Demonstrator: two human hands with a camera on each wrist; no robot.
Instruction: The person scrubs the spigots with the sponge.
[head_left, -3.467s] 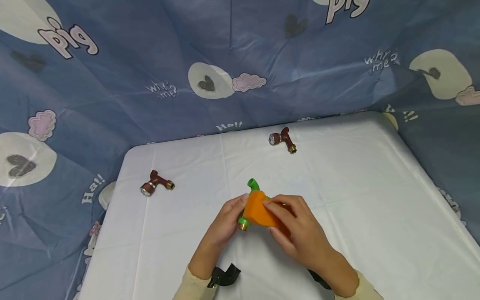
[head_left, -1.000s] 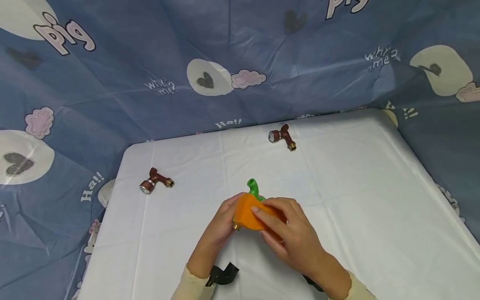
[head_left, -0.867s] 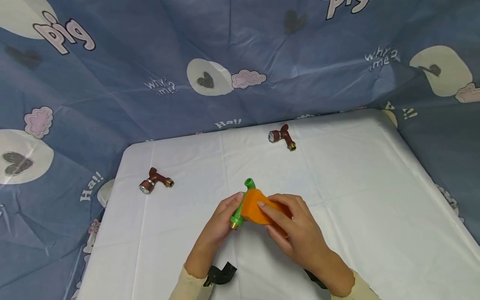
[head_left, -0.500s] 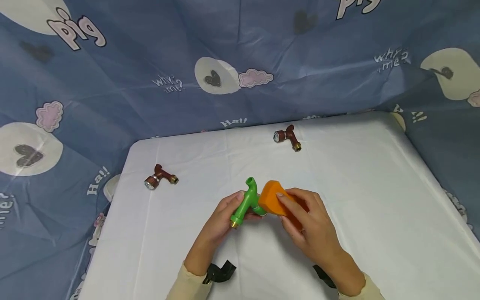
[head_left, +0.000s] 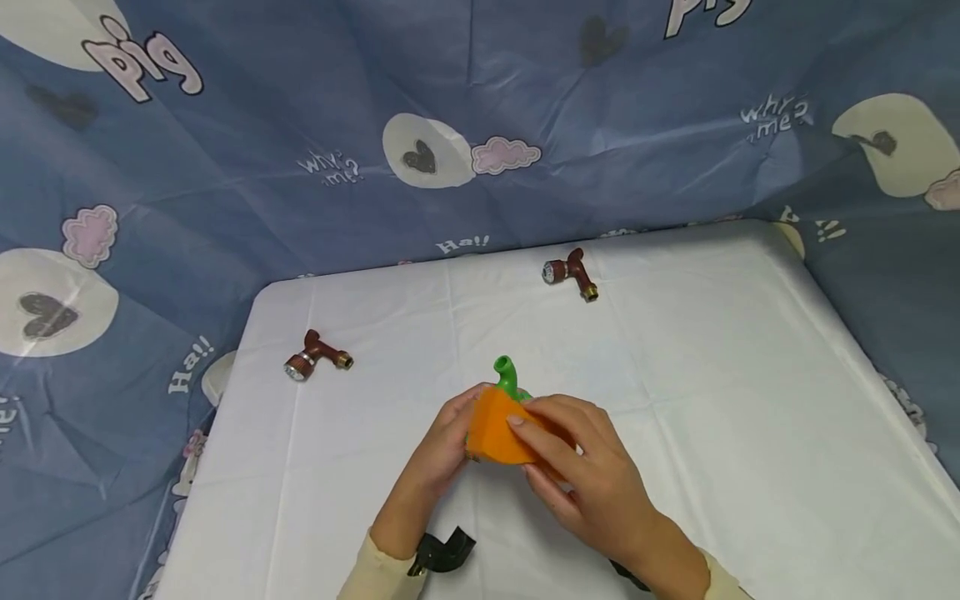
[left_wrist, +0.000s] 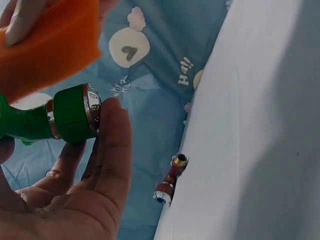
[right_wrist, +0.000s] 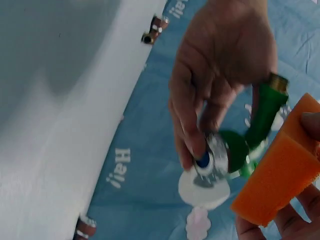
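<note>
My left hand (head_left: pixel 442 446) holds a green faucet (head_left: pixel 507 377) with a brass threaded end and a ribbed, silver-capped knob. In the left wrist view, the fingertips reach the silver cap of the green faucet (left_wrist: pixel 75 114). My right hand (head_left: pixel 596 471) pinches an orange sponge (head_left: pixel 497 433) between thumb and fingers. From the head, the sponge lies across the faucet body and hides most of it; only the curved spout shows clearly. The right wrist view has the sponge (right_wrist: pixel 280 180) close beside the faucet body (right_wrist: pixel 265 115); whether they touch, I cannot tell.
Two brown faucets lie on the white-covered table (head_left: pixel 750 375): one at the left (head_left: pixel 317 355), another near the back edge (head_left: pixel 572 275). A blue patterned cloth (head_left: pixel 300 125) hangs behind the table. Black straps with mounts (head_left: pixel 444 552) sit at the wrists.
Half a second ago the sponge was farther right, by the knob side, with the faucet body exposed. It has moved left over the body, as it was one second ago. The brown faucets stay put.
</note>
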